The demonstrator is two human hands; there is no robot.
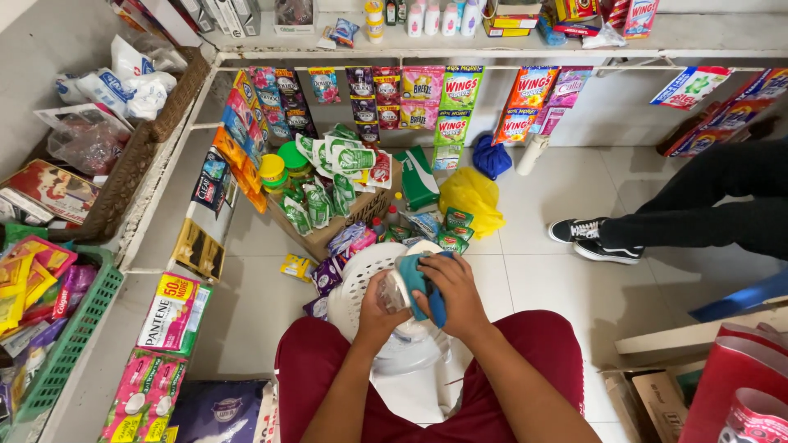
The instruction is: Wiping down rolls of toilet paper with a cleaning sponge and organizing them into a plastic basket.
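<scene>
My left hand (377, 313) grips a small clear bottle (394, 290) over my lap. My right hand (454, 294) presses a teal-blue cloth (419, 280) against the bottle's top and side. Both hands hover above a white plastic stool (361, 279) with a perforated seat that stands between my knees. I sit in dark red shorts (308, 361) on the pale tiled floor. Most of the bottle is hidden by my fingers and the cloth.
A cardboard box (349, 215) of green sachets and small packets stands just beyond the stool, beside a yellow bag (474, 198). Strips of sachets hang from a rail (492, 69) at the back. Baskets of goods (78, 328) line the left. Another person's legs (681, 217) stretch in from the right.
</scene>
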